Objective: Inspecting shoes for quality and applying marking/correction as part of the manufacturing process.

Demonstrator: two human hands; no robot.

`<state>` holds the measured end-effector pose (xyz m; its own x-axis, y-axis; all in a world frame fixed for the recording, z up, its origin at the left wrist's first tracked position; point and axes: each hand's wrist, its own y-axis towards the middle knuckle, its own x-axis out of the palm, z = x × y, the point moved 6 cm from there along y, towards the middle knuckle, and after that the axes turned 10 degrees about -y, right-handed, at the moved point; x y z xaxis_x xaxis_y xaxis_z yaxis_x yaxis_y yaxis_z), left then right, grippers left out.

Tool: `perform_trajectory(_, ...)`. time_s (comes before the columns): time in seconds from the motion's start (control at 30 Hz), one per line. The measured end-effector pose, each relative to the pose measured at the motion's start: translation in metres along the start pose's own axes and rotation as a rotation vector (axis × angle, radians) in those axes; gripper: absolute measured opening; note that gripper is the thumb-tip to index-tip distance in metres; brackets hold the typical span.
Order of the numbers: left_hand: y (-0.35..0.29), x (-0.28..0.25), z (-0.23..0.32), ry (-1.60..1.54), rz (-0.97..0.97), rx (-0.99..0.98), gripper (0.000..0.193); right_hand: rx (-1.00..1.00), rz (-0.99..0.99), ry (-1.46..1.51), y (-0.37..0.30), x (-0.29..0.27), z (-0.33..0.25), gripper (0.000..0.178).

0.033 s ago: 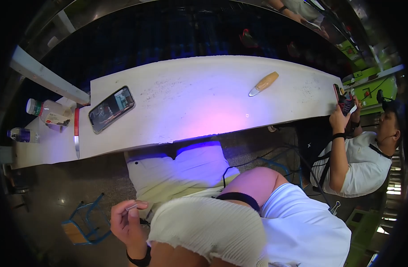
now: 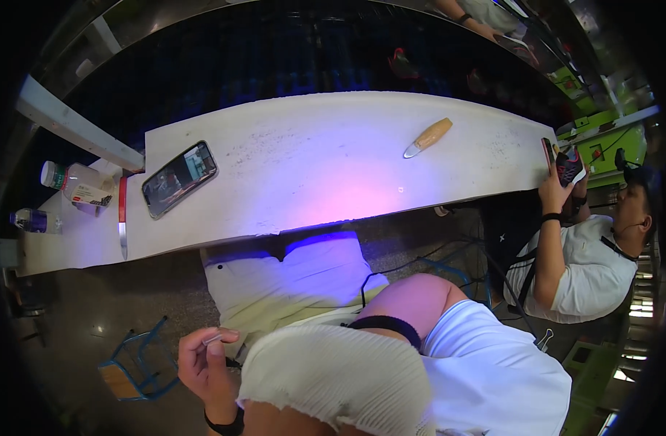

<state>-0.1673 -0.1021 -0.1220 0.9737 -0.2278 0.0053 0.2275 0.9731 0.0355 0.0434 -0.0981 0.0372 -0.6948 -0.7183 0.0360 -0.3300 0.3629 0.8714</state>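
My left hand (image 2: 204,369), with a black band at the wrist, is raised beside my lap at the lower left, below the table's edge. Its fingers are curled, and thumb and forefinger pinch a small thin pale piece (image 2: 213,339) whose kind I cannot make out. My right hand does not show. Beyond, on the white-topped table (image 2: 275,174), rest a smartphone (image 2: 180,179) with a lit screen, a red-handled knife (image 2: 123,218) and a short blade with a wooden handle (image 2: 429,138). None of these touches my hand.
Two plastic bottles (image 2: 90,185) lie at the table's left end, beside a pale post (image 2: 79,123). A co-worker (image 2: 591,254) sits at the right, holding a dark shoe (image 2: 570,168). A blue-framed stool (image 2: 137,363) stands lower left; cables (image 2: 449,251) hang under the table.
The whole view has shifted very slightly. In the co-worker's hands the shoe has turned, showing more of its side. My left hand keeps the same pinch.
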Motion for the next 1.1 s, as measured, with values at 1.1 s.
perform_trajectory(1.1, 0.015, 0.018, 0.014, 0.131, -0.068, 0.021, 0.017, 0.907, 0.07, -0.947, -0.111, -0.016, 0.07, 0.019)
